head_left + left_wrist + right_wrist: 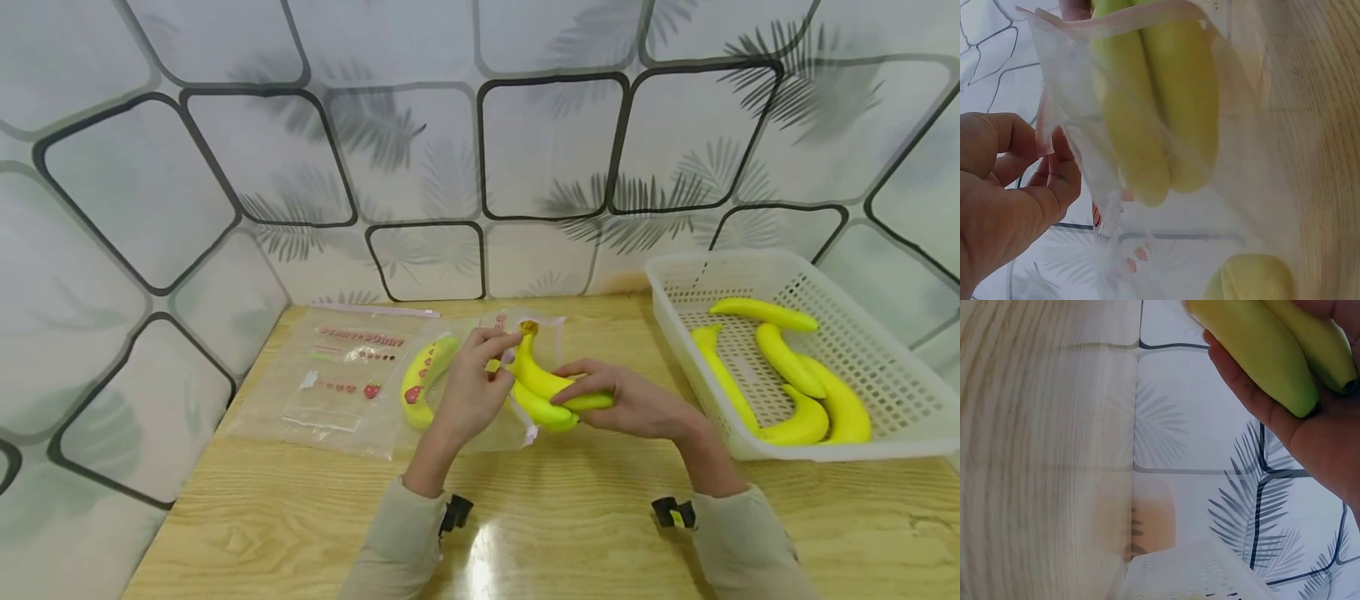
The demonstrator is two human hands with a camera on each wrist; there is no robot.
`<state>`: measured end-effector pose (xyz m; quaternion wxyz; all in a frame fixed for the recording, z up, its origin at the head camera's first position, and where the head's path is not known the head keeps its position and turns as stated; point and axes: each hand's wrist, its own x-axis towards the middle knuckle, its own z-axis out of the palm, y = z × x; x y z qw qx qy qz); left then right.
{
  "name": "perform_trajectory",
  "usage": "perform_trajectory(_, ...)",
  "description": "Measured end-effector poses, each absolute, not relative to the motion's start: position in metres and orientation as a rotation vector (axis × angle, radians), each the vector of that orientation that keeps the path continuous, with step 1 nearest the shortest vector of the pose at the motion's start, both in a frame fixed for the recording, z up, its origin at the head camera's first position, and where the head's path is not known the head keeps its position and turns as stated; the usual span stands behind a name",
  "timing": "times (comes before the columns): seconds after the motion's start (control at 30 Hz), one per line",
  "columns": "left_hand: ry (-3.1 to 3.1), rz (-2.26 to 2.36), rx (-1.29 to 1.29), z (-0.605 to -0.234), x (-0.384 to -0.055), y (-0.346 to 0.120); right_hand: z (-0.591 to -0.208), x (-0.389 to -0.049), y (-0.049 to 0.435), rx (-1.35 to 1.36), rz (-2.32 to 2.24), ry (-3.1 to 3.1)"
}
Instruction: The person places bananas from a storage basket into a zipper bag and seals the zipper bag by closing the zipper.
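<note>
My right hand point(626, 398) grips a small bunch of yellow bananas point(542, 379) by its greenish tips, the brown stem end pointing up and away. In the right wrist view, two bananas point(1260, 353) lie against the palm and fingers. My left hand point(472, 387) pinches the pink-edged mouth of a clear zip bag point(1260, 162) between thumb and fingers. Part of the bunch shows through the bag's film in the left wrist view. Another banana point(422, 392) lies inside the bag, with red strawberry prints over it.
A second clear zip bag point(330, 379) with red lettering lies flat at the left. On the right stands a white perforated basket point(885, 350) holding several bananas point(765, 314). A patterned cloth wall point(555, 150) rises behind the wooden table point(570, 517).
</note>
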<state>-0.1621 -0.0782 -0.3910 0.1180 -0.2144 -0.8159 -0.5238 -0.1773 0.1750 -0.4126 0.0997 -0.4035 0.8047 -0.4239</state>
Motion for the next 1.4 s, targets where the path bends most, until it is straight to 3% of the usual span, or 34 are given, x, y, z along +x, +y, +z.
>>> perform_trajectory(1.4, -2.321, -1.672, -0.610, -0.385, -0.161, -0.081, -0.430, -0.176, 0.149, -1.118, -1.440, 2.530)
